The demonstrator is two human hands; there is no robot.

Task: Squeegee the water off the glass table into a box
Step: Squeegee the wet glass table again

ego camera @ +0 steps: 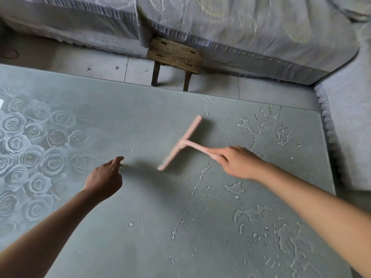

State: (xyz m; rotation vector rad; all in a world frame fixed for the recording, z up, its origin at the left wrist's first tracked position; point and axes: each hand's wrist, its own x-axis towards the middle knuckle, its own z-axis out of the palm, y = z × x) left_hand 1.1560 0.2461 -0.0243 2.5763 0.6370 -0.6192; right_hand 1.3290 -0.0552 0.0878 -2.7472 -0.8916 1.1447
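My right hand [236,161] grips the handle of a pink T-shaped squeegee [183,141], whose blade runs diagonally over the middle of the grey glass table [120,121]; the blade is motion-blurred. Puddles and streaks of water [249,215] lie over the right half of the glass, with more water [267,127] near the far right corner. My left hand [104,177] hovers over the table left of the blade, fingers loosely curled and holding nothing. No box is in view.
A rose pattern [30,153] covers the table's left part. Beyond the far edge stands a small wooden stool [174,57] on a tiled floor, against a covered sofa [241,27]. Another covered seat [349,127] lies along the right edge.
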